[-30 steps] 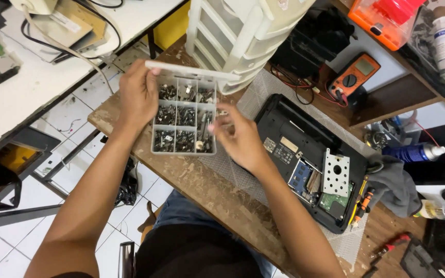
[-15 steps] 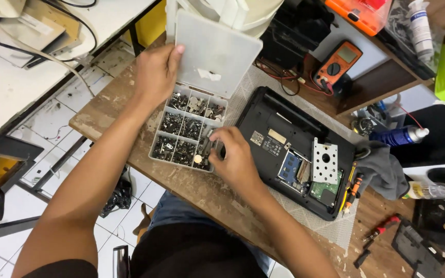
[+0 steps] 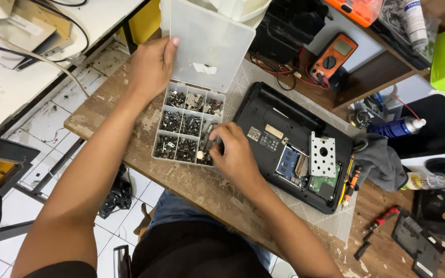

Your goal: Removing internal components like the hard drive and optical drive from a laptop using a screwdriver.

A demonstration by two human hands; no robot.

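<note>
Here, by label:

Left hand point(image 3: 150, 69): gripping the far-left edge of the clear lid point(image 3: 207, 44), thumb over the rim, propping it open and upright.

Right hand point(image 3: 235, 152): fingers pinched narrow, dipping into the near-right cells of the parts box point(image 3: 187, 128); whether anything is pinched between them, cannot tell.

Parts box: lying on the near-left part of the wooden bench point(image 3: 104, 110), just left of the laptop point(image 3: 294, 144); divided into cells, three rows by three columns as far as visible, all filled with small dark screws and metal bits.

Step in hand: seemingly picking through the hardware for one small piece, lid being kept out of the way.

Next move calling for: a fine fingertip pinch on a single screw, lifting straight up without dragging neighbours over the dividers; lid needing to be kept steady meanwhile.

Laptop: one, lying underside up on a grey mesh mat point(image 3: 248, 82), bottom cover off, boards exposed, one perforated metal bracket point(image 3: 323, 154) resting on it.

Further right: one grey cloth point(image 3: 382, 159), one blue spray can point(image 3: 397, 126), two small red-handled tools at the near-right edge.

Far side: one orange multimeter point(image 3: 333, 56) with its leads coiling beside it.

Hands counted: two, both belonging to the wearer.
</note>
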